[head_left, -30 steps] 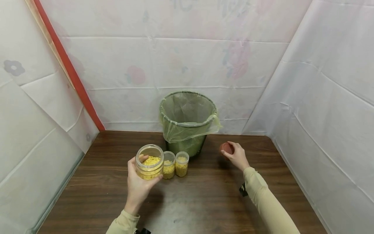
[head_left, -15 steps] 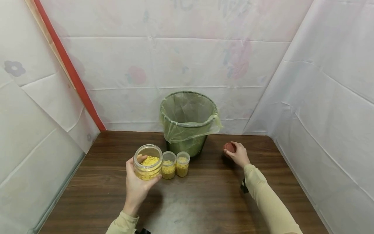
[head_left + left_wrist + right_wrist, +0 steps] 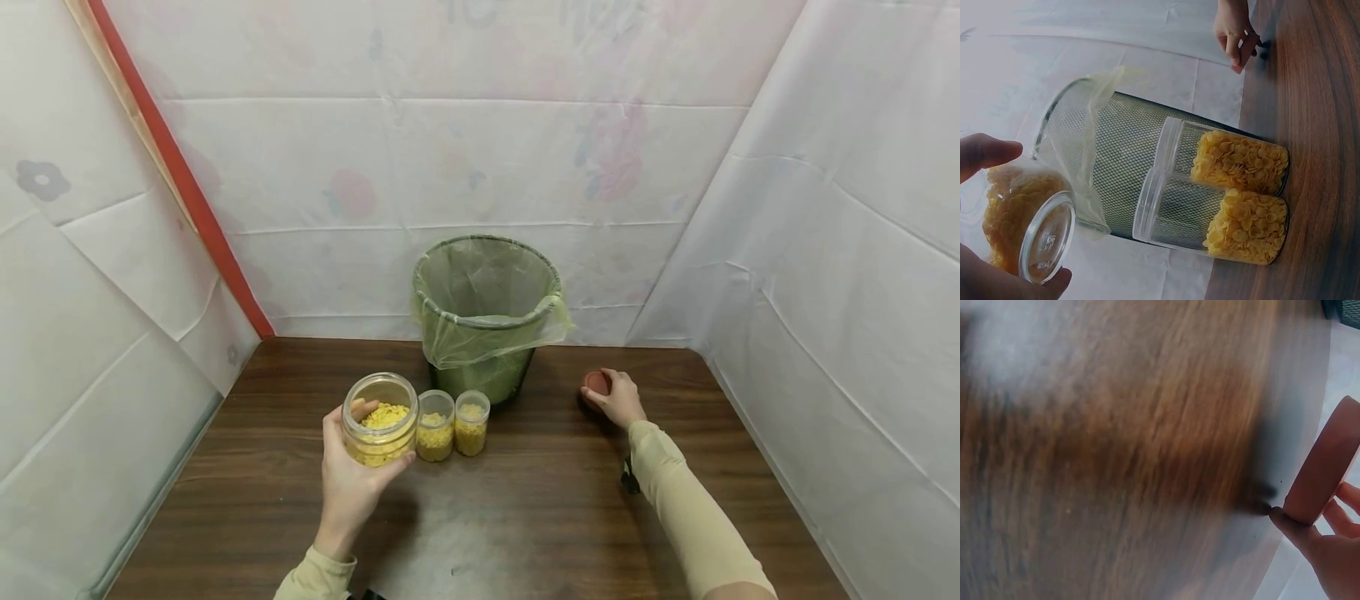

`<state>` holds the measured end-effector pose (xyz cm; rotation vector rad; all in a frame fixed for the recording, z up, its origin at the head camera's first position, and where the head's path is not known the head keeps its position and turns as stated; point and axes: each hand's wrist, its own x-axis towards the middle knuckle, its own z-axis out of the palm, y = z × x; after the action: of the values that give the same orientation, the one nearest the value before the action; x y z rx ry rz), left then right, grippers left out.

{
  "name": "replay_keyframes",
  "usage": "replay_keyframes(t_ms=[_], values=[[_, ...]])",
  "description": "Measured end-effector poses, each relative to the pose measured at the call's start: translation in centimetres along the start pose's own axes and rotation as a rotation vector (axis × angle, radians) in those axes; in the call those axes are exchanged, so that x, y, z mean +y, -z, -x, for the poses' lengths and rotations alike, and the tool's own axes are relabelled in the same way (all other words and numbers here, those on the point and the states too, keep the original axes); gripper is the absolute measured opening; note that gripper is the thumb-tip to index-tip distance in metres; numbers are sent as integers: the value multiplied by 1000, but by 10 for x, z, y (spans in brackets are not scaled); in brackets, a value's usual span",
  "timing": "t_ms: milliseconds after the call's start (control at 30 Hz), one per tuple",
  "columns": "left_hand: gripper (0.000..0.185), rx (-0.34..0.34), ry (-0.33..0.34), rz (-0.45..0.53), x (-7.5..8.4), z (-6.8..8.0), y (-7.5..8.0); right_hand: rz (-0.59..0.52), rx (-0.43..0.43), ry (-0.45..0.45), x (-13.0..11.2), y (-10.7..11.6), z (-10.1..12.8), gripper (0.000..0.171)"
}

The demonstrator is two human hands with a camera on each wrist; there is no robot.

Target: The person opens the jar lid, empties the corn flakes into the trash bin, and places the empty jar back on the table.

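A wide clear jar [image 3: 380,419], open-topped and part-filled w/ yellow flakes, is grasped by the left hand [image 3: 352,475]: fingers and thumb are wrapped round its wall, and it is held just above the desk [image 3: 525,517], tilted a little, left of centre. In the left wrist view the jar's base is seen off the wood. Two small jars [image 3: 453,423] w/ the same yellow fill are stood upright side by side, touching, just right of the held jar and directly in front of a green mesh bin [image 3: 483,321] lined w/ a thin bag, which is set at the desk's far edge near the middle. A reddish-brown lid [image 3: 597,383] is gripped edge-on by the right hand [image 3: 621,400], thumb under and fingers over, low over the desk nr the far right corner, well apart from the jars. Whether the lid touches the wood cannot be told; the right wrist view is blurred.
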<state>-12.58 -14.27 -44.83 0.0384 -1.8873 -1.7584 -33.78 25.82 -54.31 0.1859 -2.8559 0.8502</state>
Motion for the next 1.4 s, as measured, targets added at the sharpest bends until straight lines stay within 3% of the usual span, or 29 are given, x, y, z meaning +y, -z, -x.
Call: replay_keyframes(t_ms=[400,1400], values=[[92,-6,2,16,4,0,1,74,-30,-2,7,-2,-5,70],[91,-7,-11,21,5,-1,-1,84,-56,53,15,-9,-6,68]])
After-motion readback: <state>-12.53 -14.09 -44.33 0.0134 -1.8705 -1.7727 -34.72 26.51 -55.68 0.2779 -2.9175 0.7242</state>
